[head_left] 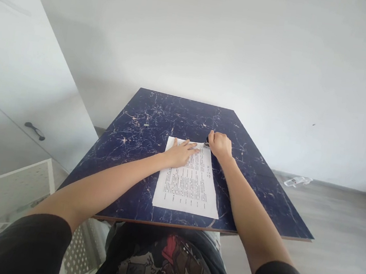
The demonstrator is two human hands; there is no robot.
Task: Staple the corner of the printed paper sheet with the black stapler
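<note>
A printed white sheet of paper [190, 185] lies on a dark blue marbled table [158, 120]. My left hand [182, 152] rests flat on the upper part of the sheet, fingers stretched out. My right hand [219, 145] is closed at the sheet's top right corner, gripping a small dark object [207, 141] with a metal part; most of that object is hidden by the fingers.
A small pale item [146, 125] lies on the table at the far left. White cabinet with a dark handle [34, 130] stands left. A white perforated rack [11, 186] is at lower left. A clear plastic bottle [296, 181] lies on the floor right.
</note>
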